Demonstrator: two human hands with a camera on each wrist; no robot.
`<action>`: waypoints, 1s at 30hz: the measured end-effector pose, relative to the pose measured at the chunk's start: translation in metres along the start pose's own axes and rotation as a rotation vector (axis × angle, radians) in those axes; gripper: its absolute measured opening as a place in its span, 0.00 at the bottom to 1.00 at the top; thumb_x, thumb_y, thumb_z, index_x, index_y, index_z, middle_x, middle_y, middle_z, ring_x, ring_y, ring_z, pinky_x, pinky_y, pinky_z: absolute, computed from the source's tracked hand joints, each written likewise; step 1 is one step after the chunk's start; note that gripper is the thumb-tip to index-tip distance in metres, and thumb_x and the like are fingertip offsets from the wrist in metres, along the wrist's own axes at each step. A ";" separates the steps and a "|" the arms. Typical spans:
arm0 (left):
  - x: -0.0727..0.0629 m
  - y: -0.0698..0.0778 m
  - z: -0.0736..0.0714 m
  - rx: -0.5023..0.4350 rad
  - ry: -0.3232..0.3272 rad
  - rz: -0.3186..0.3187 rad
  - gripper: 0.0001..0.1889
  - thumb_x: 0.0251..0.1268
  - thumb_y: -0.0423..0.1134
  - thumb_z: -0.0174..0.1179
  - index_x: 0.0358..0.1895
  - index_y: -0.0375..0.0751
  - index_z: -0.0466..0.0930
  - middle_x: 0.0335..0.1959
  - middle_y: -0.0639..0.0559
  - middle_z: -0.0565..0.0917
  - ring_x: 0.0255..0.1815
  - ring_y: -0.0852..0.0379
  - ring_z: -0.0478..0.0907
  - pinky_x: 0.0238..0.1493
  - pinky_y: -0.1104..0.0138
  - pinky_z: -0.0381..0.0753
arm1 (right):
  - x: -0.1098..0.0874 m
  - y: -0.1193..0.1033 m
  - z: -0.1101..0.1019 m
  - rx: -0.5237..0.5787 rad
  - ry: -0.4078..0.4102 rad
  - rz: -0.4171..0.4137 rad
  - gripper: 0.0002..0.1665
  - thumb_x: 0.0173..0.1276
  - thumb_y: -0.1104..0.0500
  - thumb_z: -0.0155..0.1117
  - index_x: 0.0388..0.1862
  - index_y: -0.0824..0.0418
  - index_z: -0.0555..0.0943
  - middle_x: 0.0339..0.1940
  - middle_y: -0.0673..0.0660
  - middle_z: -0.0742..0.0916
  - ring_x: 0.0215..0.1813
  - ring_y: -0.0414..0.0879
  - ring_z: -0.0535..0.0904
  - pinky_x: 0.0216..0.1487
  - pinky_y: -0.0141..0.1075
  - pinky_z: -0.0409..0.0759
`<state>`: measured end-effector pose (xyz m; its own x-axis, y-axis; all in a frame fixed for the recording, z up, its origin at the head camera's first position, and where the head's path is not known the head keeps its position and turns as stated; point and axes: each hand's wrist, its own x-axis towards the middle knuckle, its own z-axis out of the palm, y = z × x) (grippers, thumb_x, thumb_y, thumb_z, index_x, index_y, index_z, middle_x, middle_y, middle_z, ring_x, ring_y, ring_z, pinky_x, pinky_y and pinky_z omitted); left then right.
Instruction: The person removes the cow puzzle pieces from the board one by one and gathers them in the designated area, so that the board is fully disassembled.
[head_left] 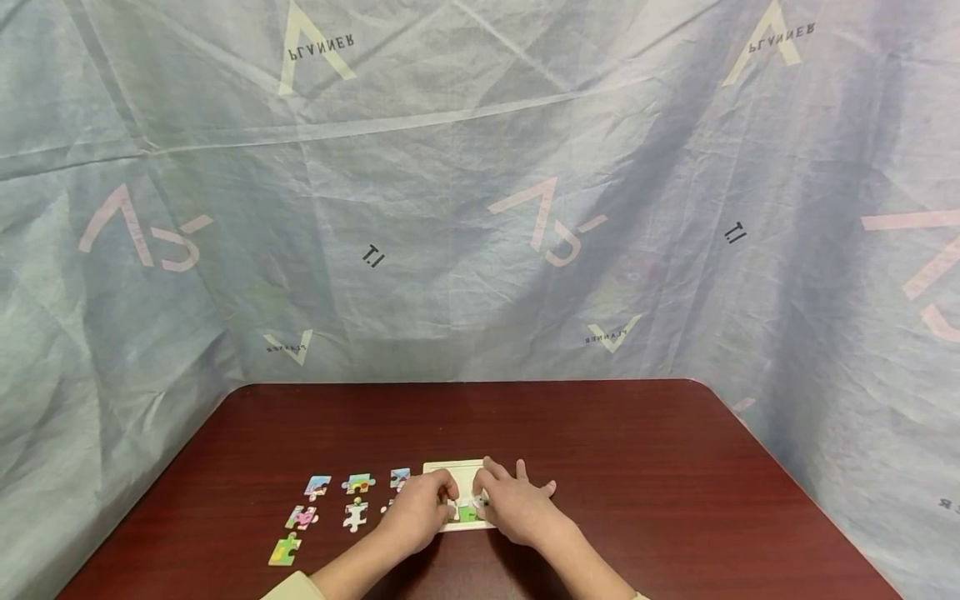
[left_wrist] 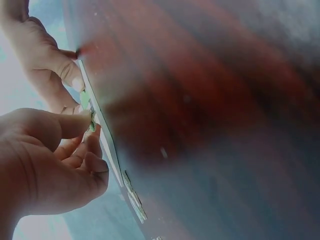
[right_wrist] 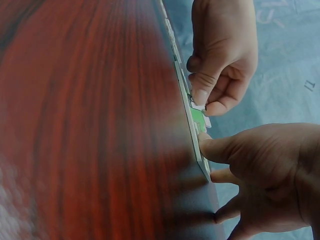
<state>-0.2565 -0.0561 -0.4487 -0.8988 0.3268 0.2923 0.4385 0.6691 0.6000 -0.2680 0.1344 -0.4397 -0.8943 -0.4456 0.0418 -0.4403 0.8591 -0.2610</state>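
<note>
A shallow cream puzzle tray point(head_left: 444, 466) lies on the table, with both hands over it. A green-and-white puzzle piece point(head_left: 468, 512) shows near its front edge. My left hand point(head_left: 418, 510) pinches a small puzzle piece point(left_wrist: 93, 124) between thumb and fingertips just above the tray. In the right wrist view that left hand point(right_wrist: 225, 55) sits above the green puzzle piece point(right_wrist: 198, 119). My right hand point(head_left: 521, 506) has thumb and index finger at a puzzle piece by the tray's right side, the other fingers spread. Its index fingertip is partly hidden.
Left of the tray, several loose puzzle pieces lie in rough rows, among them a blue one point(head_left: 317, 487), a pink one point(head_left: 302, 517), a white one point(head_left: 356, 515) and a yellow-green one point(head_left: 285, 550). The dark red table point(head_left: 637, 467) ends at a grey cloth backdrop point(head_left: 450, 317).
</note>
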 end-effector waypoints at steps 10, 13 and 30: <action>0.001 -0.003 -0.001 -0.044 0.032 0.000 0.10 0.56 0.24 0.67 0.29 0.44 0.80 0.23 0.60 0.78 0.24 0.68 0.71 0.27 0.69 0.72 | 0.000 0.000 0.000 -0.003 -0.008 0.005 0.12 0.72 0.49 0.66 0.43 0.47 0.71 0.75 0.60 0.71 0.69 0.79 0.65 0.44 0.83 0.63; 0.001 -0.003 -0.002 -0.063 0.031 -0.004 0.10 0.56 0.24 0.67 0.28 0.44 0.80 0.23 0.60 0.78 0.24 0.68 0.70 0.27 0.69 0.72 | 0.000 0.000 0.000 0.001 -0.006 0.001 0.12 0.72 0.50 0.66 0.43 0.47 0.71 0.75 0.60 0.71 0.68 0.80 0.65 0.43 0.83 0.62; -0.010 -0.017 -0.018 -0.085 0.028 -0.066 0.07 0.64 0.27 0.65 0.34 0.44 0.81 0.26 0.60 0.78 0.26 0.66 0.70 0.28 0.68 0.72 | 0.000 0.000 0.000 0.020 0.003 0.000 0.12 0.72 0.50 0.66 0.42 0.47 0.71 0.75 0.60 0.71 0.69 0.80 0.64 0.44 0.84 0.61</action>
<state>-0.2551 -0.0827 -0.4479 -0.9257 0.2644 0.2705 0.3781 0.6288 0.6794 -0.2684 0.1344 -0.4396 -0.8947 -0.4445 0.0448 -0.4384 0.8541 -0.2800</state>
